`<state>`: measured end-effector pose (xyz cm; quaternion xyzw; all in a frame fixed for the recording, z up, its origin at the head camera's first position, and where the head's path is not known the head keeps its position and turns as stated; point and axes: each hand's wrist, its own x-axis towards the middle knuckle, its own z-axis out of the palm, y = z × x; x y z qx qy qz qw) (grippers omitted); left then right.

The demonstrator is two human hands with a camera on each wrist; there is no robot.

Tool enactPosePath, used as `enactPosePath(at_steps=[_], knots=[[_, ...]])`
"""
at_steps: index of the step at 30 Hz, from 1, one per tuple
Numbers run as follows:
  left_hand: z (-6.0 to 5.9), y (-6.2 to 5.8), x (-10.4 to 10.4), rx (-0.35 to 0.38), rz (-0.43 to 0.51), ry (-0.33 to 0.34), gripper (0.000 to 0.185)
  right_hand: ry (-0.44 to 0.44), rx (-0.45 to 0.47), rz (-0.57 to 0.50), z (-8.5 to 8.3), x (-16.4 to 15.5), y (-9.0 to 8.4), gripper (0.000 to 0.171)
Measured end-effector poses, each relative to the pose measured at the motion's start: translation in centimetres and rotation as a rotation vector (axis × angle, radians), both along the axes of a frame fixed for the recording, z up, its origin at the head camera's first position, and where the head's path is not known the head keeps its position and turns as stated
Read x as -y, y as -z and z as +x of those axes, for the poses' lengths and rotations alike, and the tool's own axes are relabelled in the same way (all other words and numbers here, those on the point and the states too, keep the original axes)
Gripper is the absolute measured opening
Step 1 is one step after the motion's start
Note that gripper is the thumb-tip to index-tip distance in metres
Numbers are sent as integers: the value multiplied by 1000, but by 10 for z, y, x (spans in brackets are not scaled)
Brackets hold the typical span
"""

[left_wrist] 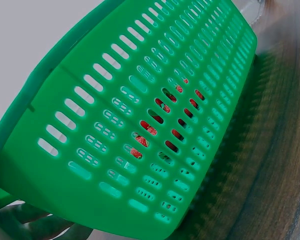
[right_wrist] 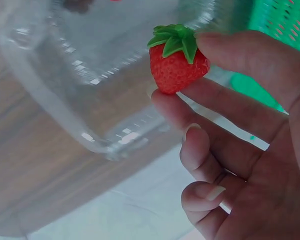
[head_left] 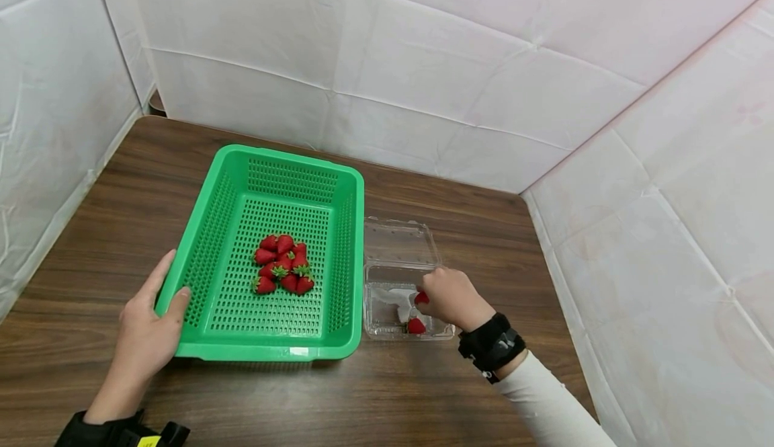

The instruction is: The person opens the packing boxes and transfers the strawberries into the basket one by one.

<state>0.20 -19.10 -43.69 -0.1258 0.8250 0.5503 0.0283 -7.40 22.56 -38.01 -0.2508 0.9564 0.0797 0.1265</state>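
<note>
Strawberry (right_wrist: 177, 62) pinched in right hand (right_wrist: 245, 150)

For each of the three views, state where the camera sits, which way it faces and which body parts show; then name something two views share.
Head: looks down at the table; both hands show.
Left wrist: looks along the green basket wall; no hand clearly shows.
Right wrist: looks past the right hand pinching a strawberry over the clear box.
Shared: the basket shows in all three.

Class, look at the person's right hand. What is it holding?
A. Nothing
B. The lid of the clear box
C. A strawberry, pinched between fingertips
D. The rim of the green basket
C: the right hand pinches a strawberry above the clear plastic box.
</note>
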Motion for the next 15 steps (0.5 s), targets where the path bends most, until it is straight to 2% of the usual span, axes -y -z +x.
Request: enactPosePath(at_steps=[4, 11, 15], knots=[[0, 0, 0, 3, -2, 0, 60, -4, -17, -9, -2, 6, -12, 36], [0, 0, 0, 16, -3, -5, 60, -63, -70, -70, -4, 16, -27, 14], [-1, 0, 0, 14, -1, -4, 60, -90, -85, -94, -4, 24, -33, 12]])
